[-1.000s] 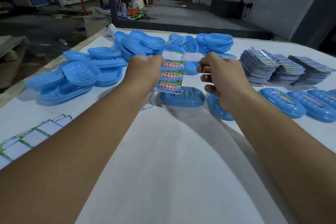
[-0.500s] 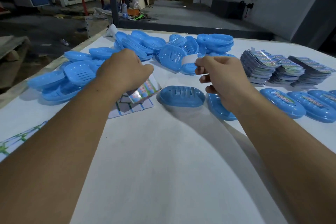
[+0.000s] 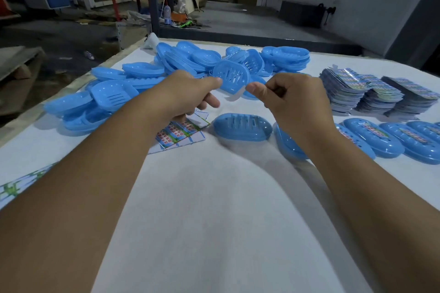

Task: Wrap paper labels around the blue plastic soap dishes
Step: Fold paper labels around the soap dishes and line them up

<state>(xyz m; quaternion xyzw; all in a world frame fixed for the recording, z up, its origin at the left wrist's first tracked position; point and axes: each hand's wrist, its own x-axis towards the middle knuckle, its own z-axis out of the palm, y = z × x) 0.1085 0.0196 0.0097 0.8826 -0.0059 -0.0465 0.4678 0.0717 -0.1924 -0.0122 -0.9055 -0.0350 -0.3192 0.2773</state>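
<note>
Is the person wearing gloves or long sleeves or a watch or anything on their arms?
No. Both arms are bare all the way into the bottom of the picture, with no sleeves showing. The left hand and the right hand have no gloves, and I see no watch, bracelet or rings. The fingernails that show look short and plain.

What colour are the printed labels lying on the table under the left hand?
The labels show red characters on pale blue, with green bands and white edges; the head view shows them.
</note>
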